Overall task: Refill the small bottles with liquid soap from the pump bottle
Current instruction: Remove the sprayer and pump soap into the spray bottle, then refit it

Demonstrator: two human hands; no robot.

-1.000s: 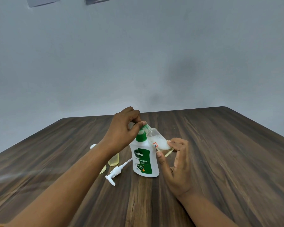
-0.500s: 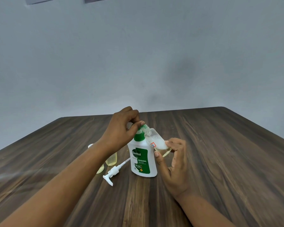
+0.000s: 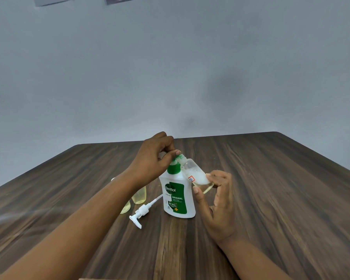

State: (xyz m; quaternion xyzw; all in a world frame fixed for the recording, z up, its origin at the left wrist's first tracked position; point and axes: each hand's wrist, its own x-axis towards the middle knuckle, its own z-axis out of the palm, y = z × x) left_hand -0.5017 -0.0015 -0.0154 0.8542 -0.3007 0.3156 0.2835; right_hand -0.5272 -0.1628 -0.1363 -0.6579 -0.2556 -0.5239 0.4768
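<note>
A white and green Dettol pump bottle (image 3: 178,199) stands upright mid-table with its pump off. My left hand (image 3: 152,158) is closed around the top of its green neck. My right hand (image 3: 218,199) holds a small clear bottle (image 3: 195,174) tilted, its threaded mouth against the pump bottle's neck under my left thumb. Foam and a little yellowish soap sit in the small bottle's lower end. The removed white pump (image 3: 141,212) lies on the table left of the big bottle.
Two small bottles with yellow liquid, one (image 3: 139,196) and another (image 3: 125,207), stand behind my left forearm, partly hidden. The dark wooden table (image 3: 271,199) stretches to a grey wall at the back.
Almost nothing differs. Both hands keep the same hold, and the bottles shift only slightly in the view.
</note>
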